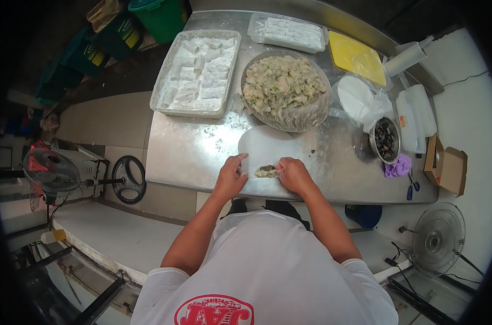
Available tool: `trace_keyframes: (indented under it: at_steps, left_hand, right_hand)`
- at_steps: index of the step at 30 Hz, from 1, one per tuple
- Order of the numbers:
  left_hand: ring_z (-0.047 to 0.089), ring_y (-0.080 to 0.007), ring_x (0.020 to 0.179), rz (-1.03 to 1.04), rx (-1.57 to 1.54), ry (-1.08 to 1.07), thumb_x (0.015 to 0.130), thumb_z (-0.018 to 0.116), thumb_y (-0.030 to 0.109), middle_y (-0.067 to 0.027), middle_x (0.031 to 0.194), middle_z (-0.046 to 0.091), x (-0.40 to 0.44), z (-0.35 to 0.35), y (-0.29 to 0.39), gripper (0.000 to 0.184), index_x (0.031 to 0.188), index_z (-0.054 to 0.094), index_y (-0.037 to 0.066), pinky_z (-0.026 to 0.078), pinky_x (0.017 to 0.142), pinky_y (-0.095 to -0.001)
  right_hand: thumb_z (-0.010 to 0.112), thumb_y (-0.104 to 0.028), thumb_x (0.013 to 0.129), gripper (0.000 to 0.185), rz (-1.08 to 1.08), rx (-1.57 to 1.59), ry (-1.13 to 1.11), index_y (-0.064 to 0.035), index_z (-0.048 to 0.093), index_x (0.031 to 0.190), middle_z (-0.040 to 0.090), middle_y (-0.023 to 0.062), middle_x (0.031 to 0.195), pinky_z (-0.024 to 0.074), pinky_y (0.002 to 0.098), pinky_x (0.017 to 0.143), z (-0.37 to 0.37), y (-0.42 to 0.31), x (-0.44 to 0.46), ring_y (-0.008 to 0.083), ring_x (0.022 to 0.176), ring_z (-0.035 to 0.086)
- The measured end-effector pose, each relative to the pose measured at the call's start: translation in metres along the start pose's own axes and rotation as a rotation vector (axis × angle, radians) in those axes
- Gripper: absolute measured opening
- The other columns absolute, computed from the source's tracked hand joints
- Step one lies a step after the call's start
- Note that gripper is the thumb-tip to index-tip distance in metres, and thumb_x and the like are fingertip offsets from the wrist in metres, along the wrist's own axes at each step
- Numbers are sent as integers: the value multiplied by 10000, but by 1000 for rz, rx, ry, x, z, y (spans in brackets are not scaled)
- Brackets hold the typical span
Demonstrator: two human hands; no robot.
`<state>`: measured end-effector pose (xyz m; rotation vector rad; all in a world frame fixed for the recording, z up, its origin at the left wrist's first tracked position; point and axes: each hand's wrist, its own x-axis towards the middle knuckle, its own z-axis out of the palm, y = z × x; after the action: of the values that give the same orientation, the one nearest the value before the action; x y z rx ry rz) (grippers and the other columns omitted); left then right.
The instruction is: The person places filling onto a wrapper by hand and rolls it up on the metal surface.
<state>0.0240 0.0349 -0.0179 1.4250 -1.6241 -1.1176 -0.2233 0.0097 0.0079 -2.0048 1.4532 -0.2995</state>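
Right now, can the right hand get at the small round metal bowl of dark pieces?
Likely yes: mostly bare steel tabletop lies between right hand and bowl, though the fingers are at the pale lumpy filling.

Red oval logo (214, 310) on wht shirt (289, 265), lg. letters, poss. "JAT"

On the steel table (359, 187), a yellow board (346, 47) lies toward the far right. A crumpled purple cloth (399, 167) sits near a blue-handled tool (410, 192). An open cardboard box (454, 168) stands at the right edge. Blue bucket (363, 215) below; fan (433, 239) at lower right.
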Motion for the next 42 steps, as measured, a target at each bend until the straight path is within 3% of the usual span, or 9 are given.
trace_keyframes:
  at_steps: [9,15,17,20,25,34,38,40,42]
  left_hand:
    - [550,-221,766,-23,-33,5,768,663,-45,-114,979,531,-2,-3,9,592,1346,573,47,498,713,-328]
    - [565,-206,770,79,-64,-82,788,645,-43,-120,1013,549,3,6,31,596,1370,556,50,505,700,-322]
    - [562,-180,788,151,-70,-114,786,662,-48,-111,1078,570,6,20,24,635,1400,535,52,502,713,-300]
    - [578,-155,807,67,-72,-205,790,688,-38,-134,1251,631,12,21,37,706,1458,479,51,516,744,-285]
    - [647,-215,839,-36,-140,-362,816,699,34,-170,1112,690,31,19,52,548,1354,598,36,543,772,-334]
    - [676,-344,944,307,249,-425,821,766,159,-145,1059,698,53,27,26,345,1152,728,68,554,850,-401]
    - [690,-259,845,409,226,-376,861,754,178,-112,979,704,60,31,16,349,1183,709,51,554,757,-364]
    - [646,-143,720,-267,-268,-394,896,742,187,-63,870,680,64,31,30,388,1244,668,32,515,639,-303]
    - [604,-106,681,-273,-252,-378,901,743,189,-45,827,655,67,33,29,405,1259,650,25,484,603,-279]
  right_hand:
    - [781,-128,846,181,196,262,217,-8,654,895,669,137,860,506,336,696,-55,-28,-8,238,688,579]
    - [726,-71,859,221,-194,876,814,-31,706,1076,672,147,1139,507,394,933,-96,-30,38,301,1036,649]
    - [697,-109,872,248,-228,-619,467,-65,705,1116,664,200,1149,485,414,995,-73,3,49,341,1181,619]
    - [716,-121,839,281,-24,-1,553,-21,699,1101,603,214,1234,472,451,999,-56,-6,13,402,1144,586]
    - [761,-130,816,191,410,-66,426,-12,651,919,627,191,982,514,459,789,-7,14,-39,372,901,633]
    - [738,-31,809,158,308,383,456,-16,609,900,628,157,849,521,389,696,23,4,-35,321,741,644]
    - [720,-22,826,141,133,402,452,-5,610,913,647,156,907,535,389,730,20,-12,-30,318,791,662]
    - [725,-34,833,148,27,282,429,-1,621,934,654,157,927,540,395,748,21,-10,-26,324,821,664]
    - [729,-46,840,159,-79,160,402,4,632,955,660,158,946,544,402,766,16,-12,-25,331,852,666]
